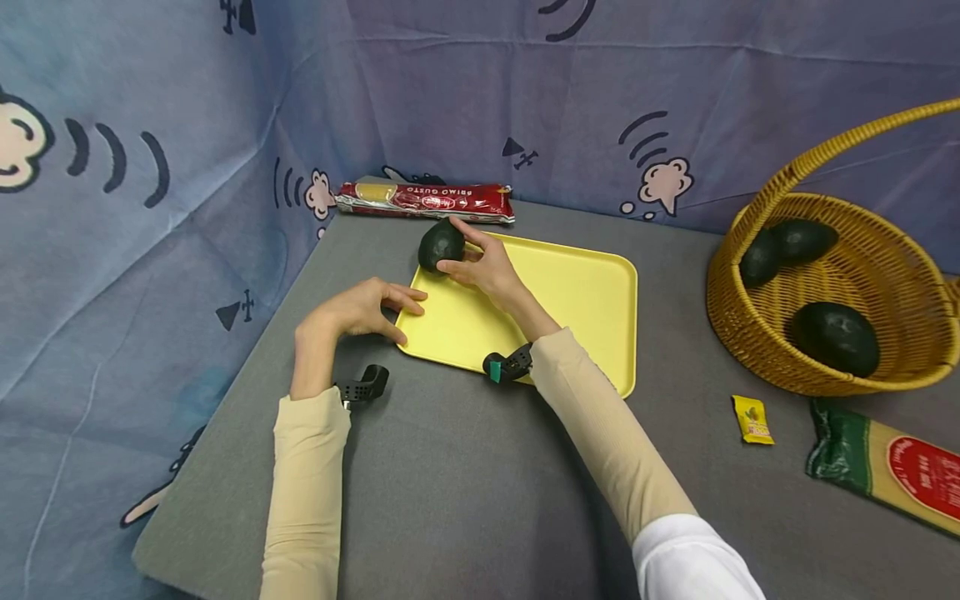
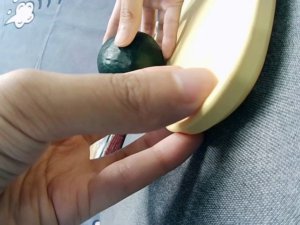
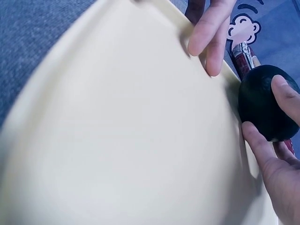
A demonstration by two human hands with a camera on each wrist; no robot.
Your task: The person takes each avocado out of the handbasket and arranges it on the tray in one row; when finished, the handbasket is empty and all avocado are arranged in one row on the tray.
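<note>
A yellow tray (image 1: 570,292) lies on the grey table, its left end under both hands. The left hand (image 1: 360,310) grips the tray's near left corner; in the left wrist view its thumb (image 2: 187,91) is on the rim and fingers are beneath. A dark green avocado-like fruit (image 1: 441,245) is at the tray's far left corner, held by the right hand (image 1: 483,267) between thumb and fingers. The right wrist view shows the fruit (image 3: 267,103) by the tray's edge, with the left hand's fingers (image 3: 211,42) over the rim.
Behind the tray lies a red packet (image 1: 427,202) against the patterned cloth. To the right stands a wicker basket (image 1: 727,308) with a tall handle, holding several dark green fruits (image 1: 836,338). A small yellow sachet (image 1: 752,420) and a green-ended pasta packet (image 1: 885,458) lie in front of it.
</note>
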